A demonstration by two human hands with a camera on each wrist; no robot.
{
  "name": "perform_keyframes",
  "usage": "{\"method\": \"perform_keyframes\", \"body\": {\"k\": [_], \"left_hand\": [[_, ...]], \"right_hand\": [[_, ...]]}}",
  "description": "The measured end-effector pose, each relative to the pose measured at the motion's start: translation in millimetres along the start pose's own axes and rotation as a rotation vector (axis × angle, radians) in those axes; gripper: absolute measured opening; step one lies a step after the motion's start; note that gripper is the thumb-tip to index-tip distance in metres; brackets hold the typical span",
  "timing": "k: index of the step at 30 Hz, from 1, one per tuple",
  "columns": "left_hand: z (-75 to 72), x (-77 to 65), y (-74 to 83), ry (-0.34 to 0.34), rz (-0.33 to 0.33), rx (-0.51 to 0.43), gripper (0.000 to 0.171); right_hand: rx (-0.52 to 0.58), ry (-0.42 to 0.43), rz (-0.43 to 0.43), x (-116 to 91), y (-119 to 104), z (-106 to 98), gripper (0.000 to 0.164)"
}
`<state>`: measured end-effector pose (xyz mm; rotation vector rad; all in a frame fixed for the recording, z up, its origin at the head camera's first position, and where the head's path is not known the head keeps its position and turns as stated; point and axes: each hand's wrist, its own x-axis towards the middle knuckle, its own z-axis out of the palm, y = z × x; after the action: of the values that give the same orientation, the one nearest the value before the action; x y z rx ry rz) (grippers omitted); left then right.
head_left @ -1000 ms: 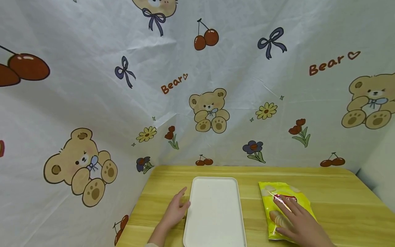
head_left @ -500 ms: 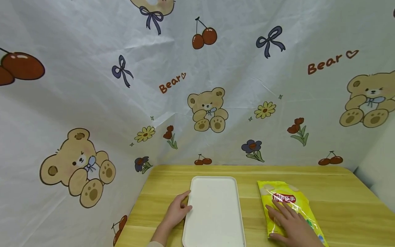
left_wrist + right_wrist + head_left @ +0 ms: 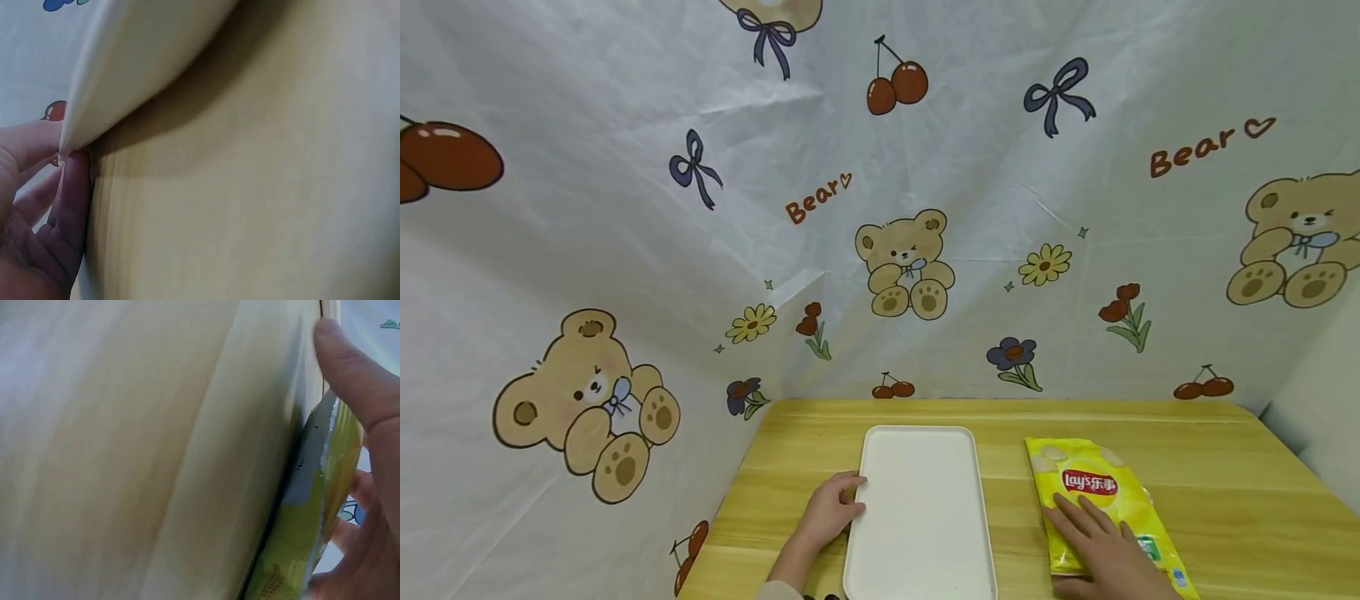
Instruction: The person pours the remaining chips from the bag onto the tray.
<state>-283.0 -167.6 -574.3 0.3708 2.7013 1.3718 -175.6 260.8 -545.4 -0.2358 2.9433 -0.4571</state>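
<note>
Lying under right fingers (image 3: 1073, 522), perhaps touching — yellow bag (image 3: 1116, 506); left fingers (image 3: 846, 481) pinch tray (image 3: 917, 508).

Left hand (image 3: 50, 250) pinching the edge of a pale tray (image 3: 147, 59), wooden tabletop (image 3: 225, 200), printed cloth (image 3: 31, 69) behind

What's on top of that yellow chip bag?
The person's right hand lies over the lower part of the yellow chip bag; the red Lay's label beyond the fingertips shows. Whatever is printed beneath the hand is covered.

The Lay's bag (image 3: 1105, 489) looks glossy plastic film, the tray (image 3: 919, 512) smooth matt plastic, the tabletop (image 3: 1225, 504) wood-grained, the backdrop (image 3: 985, 183) creased cloth.
</note>
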Motion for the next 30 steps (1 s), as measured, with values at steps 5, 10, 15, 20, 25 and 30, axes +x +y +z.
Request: {"method": "perform_keyframes", "body": {"k": [5, 10, 15, 20, 25, 30], "left_hand": [[0.1, 0.2, 0.4, -0.002, -0.01, -0.005, 0.04], [0.6, -0.2, -1.3, 0.002, -0.014, -0.003, 0.04], [1.0, -1.1, -3.3, -0.005, -0.008, -0.002, 0.039], [1.4, -1.3, -4.1, -0.01, -0.006, -0.009, 0.04], [1.8, -0.5, -4.4, -0.011, 0.001, -0.015, 0.04], [2.4, -0.6, -4.7, -0.006, 0.002, -0.011, 0.039]], "right_hand": [[0.012, -0.015, -0.01, 2.6, -1.2, -1.3, 0.096], [-0.019, 0.012, -0.038, 3.6, -2.1, -1.8, 0.08], [-0.056, 0.023, -0.051, 6.2, -3.8, -0.9, 0.062], [-0.086, 0.051, -0.079, 7.2, -3.6, 0.4, 0.058], [-0.096, 0.084, -0.102, 6.6, -3.1, 2.0, 0.053], [-0.088, 0.084, -0.114, 7.4, -3.4, 1.7, 0.046]]}}
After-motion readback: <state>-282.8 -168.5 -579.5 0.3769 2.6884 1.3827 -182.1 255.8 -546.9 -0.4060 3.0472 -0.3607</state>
